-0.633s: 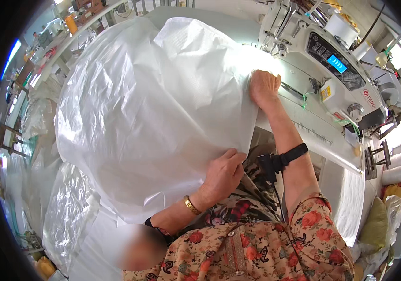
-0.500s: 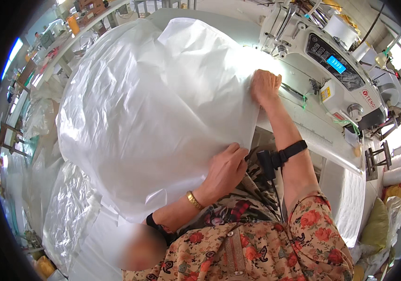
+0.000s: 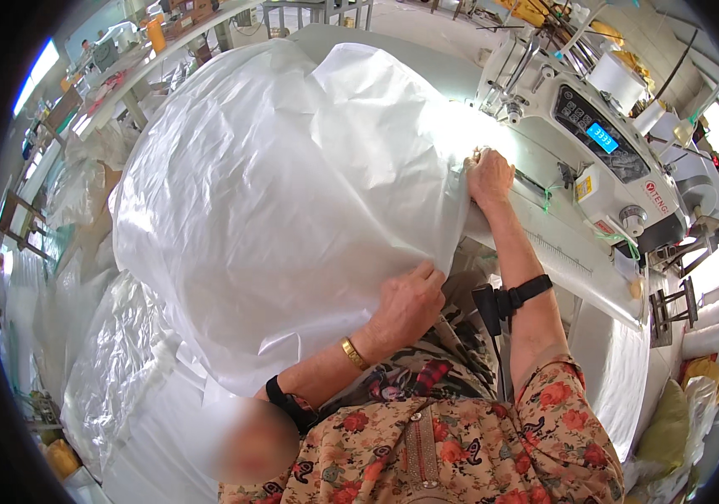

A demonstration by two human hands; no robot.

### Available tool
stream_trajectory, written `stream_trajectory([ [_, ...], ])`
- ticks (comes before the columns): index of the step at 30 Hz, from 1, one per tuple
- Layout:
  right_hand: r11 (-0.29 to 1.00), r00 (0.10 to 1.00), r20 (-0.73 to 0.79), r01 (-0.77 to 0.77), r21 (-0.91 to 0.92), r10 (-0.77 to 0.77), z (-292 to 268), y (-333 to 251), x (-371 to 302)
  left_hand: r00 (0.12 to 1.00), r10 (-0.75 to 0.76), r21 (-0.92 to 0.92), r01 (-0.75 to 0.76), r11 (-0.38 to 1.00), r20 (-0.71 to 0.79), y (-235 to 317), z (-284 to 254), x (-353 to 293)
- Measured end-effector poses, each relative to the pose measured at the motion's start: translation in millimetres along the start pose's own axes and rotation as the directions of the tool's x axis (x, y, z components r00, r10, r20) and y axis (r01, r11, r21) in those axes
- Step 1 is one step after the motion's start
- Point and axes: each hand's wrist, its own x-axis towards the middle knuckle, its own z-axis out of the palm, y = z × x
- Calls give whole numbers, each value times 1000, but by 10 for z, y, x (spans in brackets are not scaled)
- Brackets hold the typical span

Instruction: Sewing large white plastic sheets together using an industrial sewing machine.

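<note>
A large, creased white plastic sheet (image 3: 292, 193) spreads over the table, with its right edge running toward me. My left hand (image 3: 410, 307) has its fingers closed on the near end of that edge. Farther up, my right hand (image 3: 489, 176) pinches the same edge, beside the bright light under the sewing machine (image 3: 578, 126). Just right of my right hand, a slim dark tool (image 3: 534, 184) lies on the machine bed with green thread near it.
A ruler scale (image 3: 557, 249) is marked along the machine bed. White thread cones (image 3: 618, 76) stand behind the machine. More clear plastic (image 3: 115, 361) is heaped at the left, and a long workbench (image 3: 145, 76) holds items at the far left. A green sack (image 3: 663, 433) lies at the lower right.
The view has shifted slightly, so the scene sits a little lower and to the right. Both hands keep hold of the sheet's edge, which now looks slacker between them.
</note>
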Motion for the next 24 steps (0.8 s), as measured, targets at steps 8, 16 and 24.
stream_trajectory([
  [8, 1000, 999, 34, -27, -5, 27, -128, -47, -30, 999, -33, 46, 31, 998, 37, 20, -86, -116],
  [16, 999, 997, 67, 30, -42, -27, -188, -25, -55, 1000, -4, 29, 4, 1000, 5, 21, -120, -167],
  [24, 999, 984, 177, 2, -40, 5, -289, -106, -193, 950, -270, -353, 309, 883, 157, 119, -299, -55],
])
